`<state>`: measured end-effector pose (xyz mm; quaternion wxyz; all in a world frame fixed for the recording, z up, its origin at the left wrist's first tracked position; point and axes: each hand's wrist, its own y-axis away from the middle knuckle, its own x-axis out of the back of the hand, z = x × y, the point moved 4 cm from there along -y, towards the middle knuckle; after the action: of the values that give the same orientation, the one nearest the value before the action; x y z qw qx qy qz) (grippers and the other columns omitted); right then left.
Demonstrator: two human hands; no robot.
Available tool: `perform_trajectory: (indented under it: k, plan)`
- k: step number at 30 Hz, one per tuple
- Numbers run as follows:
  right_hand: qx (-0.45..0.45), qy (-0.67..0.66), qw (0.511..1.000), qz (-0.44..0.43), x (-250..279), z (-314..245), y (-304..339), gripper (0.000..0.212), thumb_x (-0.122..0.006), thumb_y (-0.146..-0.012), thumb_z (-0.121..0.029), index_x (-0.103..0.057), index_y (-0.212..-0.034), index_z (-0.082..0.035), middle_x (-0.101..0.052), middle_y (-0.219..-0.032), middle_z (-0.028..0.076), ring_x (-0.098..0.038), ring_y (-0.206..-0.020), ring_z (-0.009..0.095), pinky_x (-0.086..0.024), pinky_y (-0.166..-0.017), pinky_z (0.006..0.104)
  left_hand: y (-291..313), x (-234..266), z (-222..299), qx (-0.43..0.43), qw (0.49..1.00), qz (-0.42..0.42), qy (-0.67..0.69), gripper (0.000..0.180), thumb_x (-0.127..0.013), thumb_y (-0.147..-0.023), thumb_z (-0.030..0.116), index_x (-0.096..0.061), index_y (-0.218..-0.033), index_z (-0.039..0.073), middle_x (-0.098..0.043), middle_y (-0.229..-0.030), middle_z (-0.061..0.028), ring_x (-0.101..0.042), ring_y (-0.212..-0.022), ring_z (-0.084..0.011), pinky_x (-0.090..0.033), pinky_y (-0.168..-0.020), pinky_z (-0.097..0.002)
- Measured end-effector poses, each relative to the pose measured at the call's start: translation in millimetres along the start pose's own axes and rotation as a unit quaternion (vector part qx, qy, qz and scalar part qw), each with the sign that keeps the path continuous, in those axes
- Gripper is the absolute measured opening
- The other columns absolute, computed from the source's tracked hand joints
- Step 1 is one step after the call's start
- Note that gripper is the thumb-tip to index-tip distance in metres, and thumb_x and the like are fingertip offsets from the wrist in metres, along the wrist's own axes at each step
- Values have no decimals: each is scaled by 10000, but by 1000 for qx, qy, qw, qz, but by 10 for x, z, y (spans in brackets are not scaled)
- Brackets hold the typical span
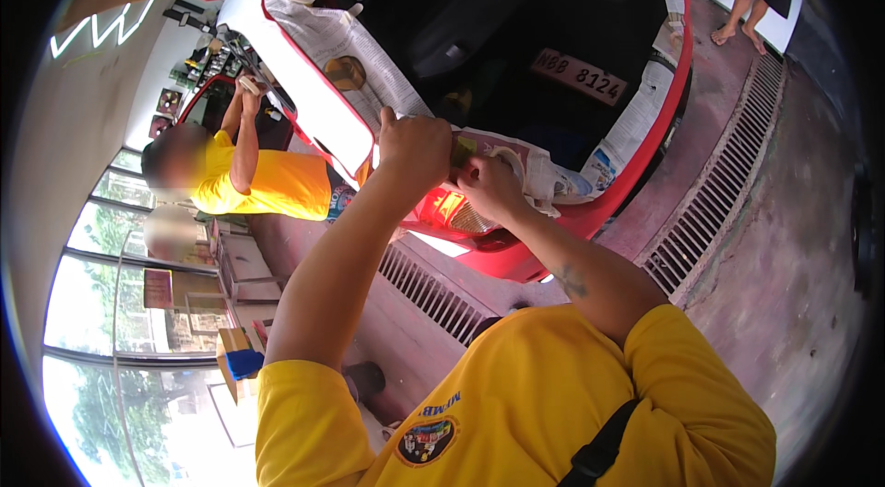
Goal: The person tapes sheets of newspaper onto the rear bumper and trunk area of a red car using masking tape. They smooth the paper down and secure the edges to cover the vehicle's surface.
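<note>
I see the left hand (412,151) and right hand (491,187) curled close together, by the car's (507,261) lamp (468,214) and newspaper (387,82). I can't tell whether either pinches anything.

Left hand (417,151) and right hand (490,185) curl close together beside the tail light (468,215) of a red car (521,257) | newspaper (380,61) edges its rear opening (516,35) | co-worker (277,185) in yellow stretches both arms forward

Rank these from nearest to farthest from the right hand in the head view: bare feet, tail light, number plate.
1. Tail light: just below and left of the right hand.
2. Number plate: above and right.
3. Bare feet: farther off, upper right.
</note>
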<state>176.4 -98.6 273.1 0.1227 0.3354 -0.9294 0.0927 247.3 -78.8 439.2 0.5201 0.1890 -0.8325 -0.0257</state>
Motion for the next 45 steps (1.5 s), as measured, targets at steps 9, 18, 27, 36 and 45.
perform_trajectory:
  k: [9, 18, 27, 36, 45]
  plan:
    - [68, -1, 991, 117, -3, 221, 42, 339, -700, -1000, -340, -723, -1113, -21, -740, -911, 219, -742, -870, 362, -564, -739, 462, 2, -119, -104, 72, 995, 74, -8, 294, -831, -706, 226, -801, -970, 98, -783, -1101, -173, -735, -1123, -370, -392, -1084, -571]
    - [153, 136, 977, 65, -50, -206, 426, 515, -610, -1055, -515, -709, -1342, -99, -739, -1093, 261, -733, -980, 439, -586, -836, 546, 122, -101, -333, 79, 984, 156, 14, 285, -794, -803, 242, -766, -1067, 140, -767, -1087, -134, -723, -1128, -363, -401, -1075, -577]
    - [75, 218, 973, 2, -12, -45, 528, 561, -784, -907, -438, -658, -1381, -166, -700, -1153, 221, -706, -1053, 454, -579, -874, 568, 765, -741, 223, -137, 950, 279, 30, 505, -761, -903, 397, -686, -1285, 75, -715, -1158, -99, -652, -1174, -296, -399, -1138, -523]
    - [-237, 154, 958, 49, 544, 1095, 2189, 713, -795, -909, -339, -515, -1519, -97, -733, -1137, 252, -719, -1059, 434, -562, -918, 542, 844, -1088, 276, -123, 936, 327, 37, 613, -750, -920, 511, -670, -1321, 54, -609, -1391, -153, -474, -1419, -327, -312, -1214, -571]
    - [-283, 196, 929, 133, 762, 1511, 3177, 851, -832, -870, -341, -431, -1568, -69, -708, -1271, 313, -683, -1201, 495, -556, -1022, 544, 615, -1359, 721, -152, 924, 351, 22, 716, -783, -865, 546, -696, -1267, -40, -643, -1255, -178, -543, -1299, -376, -212, -1281, -587]
